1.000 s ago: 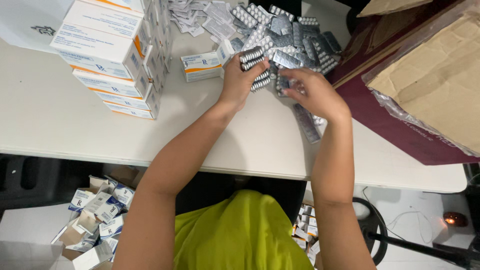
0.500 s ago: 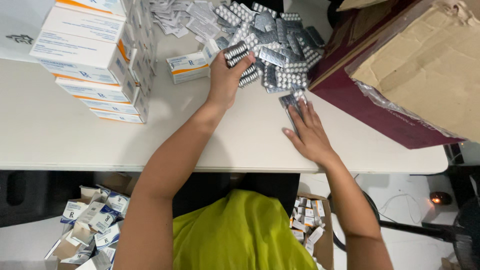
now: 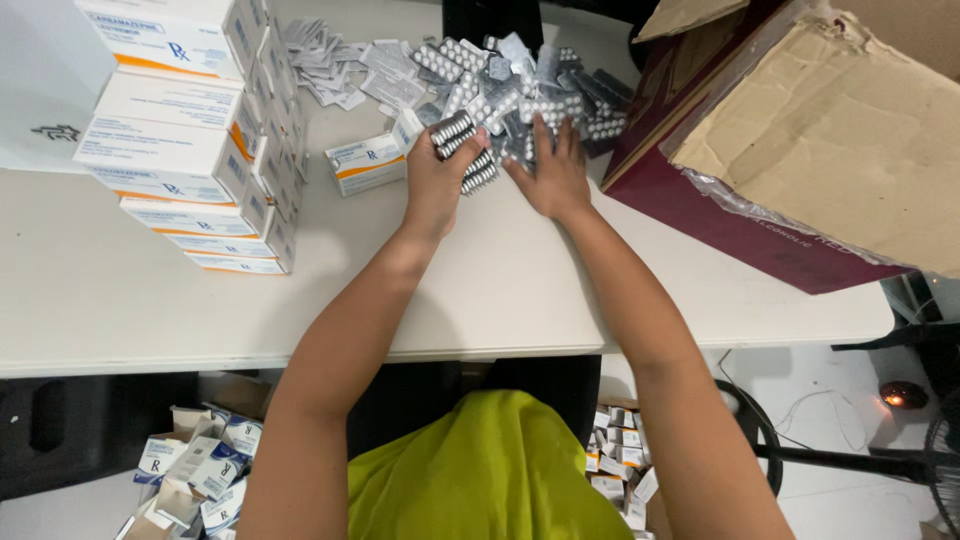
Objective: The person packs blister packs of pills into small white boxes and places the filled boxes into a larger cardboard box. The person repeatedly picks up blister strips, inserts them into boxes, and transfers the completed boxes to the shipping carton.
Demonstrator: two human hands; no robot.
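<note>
A heap of silver blister strips of tablets [image 3: 520, 85] lies at the far middle of the white table [image 3: 130, 300]. My left hand [image 3: 437, 180] grips a small stack of these strips [image 3: 462, 150] at the heap's near edge. My right hand [image 3: 550, 175] lies flat with fingers spread on the strips just to the right, almost touching the left hand. A small white and orange medicine box [image 3: 366, 163] lies left of my left hand.
Stacked white and orange cartons [image 3: 190, 130] fill the left of the table. Folded paper leaflets [image 3: 330, 65] lie behind them. A large maroon cardboard box [image 3: 800, 150] stands at the right. Empty small boxes [image 3: 190, 470] litter the floor below.
My right hand has moved from the table's bare surface up to the heap of strips, next to my left hand. The camera has shifted nearer.
</note>
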